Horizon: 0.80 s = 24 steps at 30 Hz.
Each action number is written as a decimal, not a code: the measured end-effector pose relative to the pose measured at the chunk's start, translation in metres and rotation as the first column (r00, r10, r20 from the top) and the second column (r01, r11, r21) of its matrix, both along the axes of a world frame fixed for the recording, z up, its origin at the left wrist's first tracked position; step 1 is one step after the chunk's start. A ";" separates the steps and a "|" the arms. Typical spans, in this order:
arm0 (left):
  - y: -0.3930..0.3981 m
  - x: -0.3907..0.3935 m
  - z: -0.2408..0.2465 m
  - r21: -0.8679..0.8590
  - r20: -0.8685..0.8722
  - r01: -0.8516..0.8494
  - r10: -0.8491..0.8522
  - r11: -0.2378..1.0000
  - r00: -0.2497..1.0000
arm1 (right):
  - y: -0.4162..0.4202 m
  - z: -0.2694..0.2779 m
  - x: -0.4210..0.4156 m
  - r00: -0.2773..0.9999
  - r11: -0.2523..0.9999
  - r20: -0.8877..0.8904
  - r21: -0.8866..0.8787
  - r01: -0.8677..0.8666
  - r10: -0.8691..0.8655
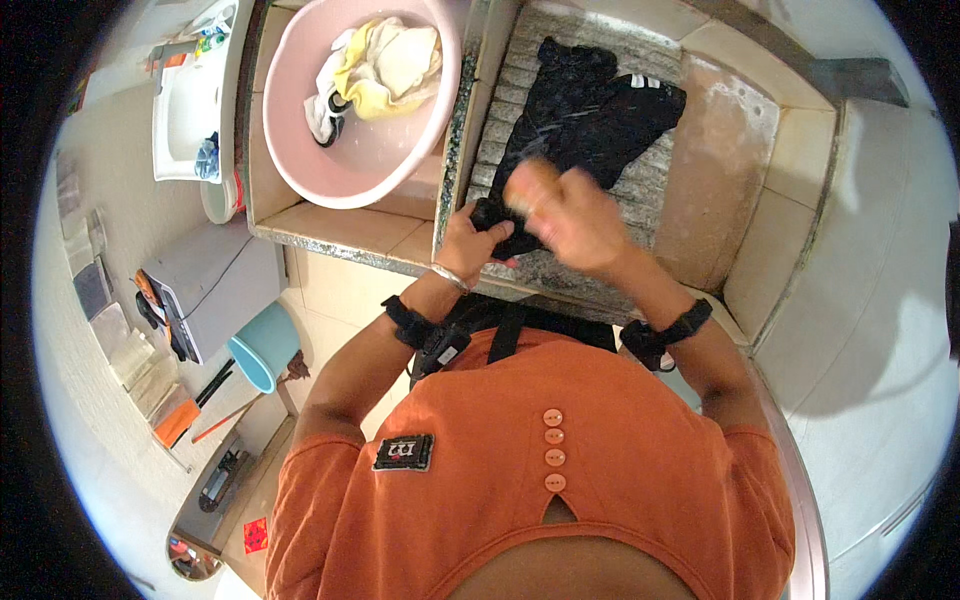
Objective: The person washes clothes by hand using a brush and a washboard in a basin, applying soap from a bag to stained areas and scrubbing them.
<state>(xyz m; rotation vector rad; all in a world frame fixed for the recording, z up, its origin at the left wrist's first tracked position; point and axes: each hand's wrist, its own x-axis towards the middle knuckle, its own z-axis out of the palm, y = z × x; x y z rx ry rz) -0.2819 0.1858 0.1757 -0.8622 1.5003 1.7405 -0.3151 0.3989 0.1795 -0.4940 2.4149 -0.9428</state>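
A wet black garment with short white stripes at its far right corner lies spread over the ribbed stone washboard of a tiled laundry sink. My left hand grips the bunched near end of the cloth by the sink's front edge. Above the lower part of the garment, my right hand is blurred by motion. Its fingers are closed around an orange-brown object, too blurred to name surely. Whether that object touches the cloth, I cannot tell.
Left of a narrow stone-topped divider, a pink plastic basin holds white and yellow cloths and a black-and-white piece. Farther left are a white washbasin, a grey box-shaped appliance and a light blue bucket. A tiled wall bounds the sink's right side.
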 end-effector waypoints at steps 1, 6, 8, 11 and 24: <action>-0.007 0.007 -0.012 -0.184 -0.199 0.171 -0.207 0.968 0.958 | -0.010 -0.022 0.016 0.961 0.991 -0.247 -0.014 -0.133 0.125; -0.026 0.014 0.000 -0.111 -0.145 0.178 -0.193 0.978 0.970 | 0.069 -0.064 -0.071 0.916 0.861 -0.366 0.398 0.315 -0.166; -0.027 0.005 0.015 -0.295 -0.083 0.329 -0.368 0.897 0.926 | 0.096 -0.102 -0.085 0.882 0.791 -0.401 0.442 0.423 -0.247; -0.036 0.022 0.010 -0.527 -0.109 0.419 -0.547 0.740 0.830 | 0.028 -0.032 -0.066 0.942 0.951 -0.334 0.286 0.116 -0.014; -0.036 0.021 0.008 -0.668 -0.182 0.504 -0.777 0.547 0.602 | -0.014 -0.037 -0.095 0.943 0.911 -0.078 0.298 -0.286 0.322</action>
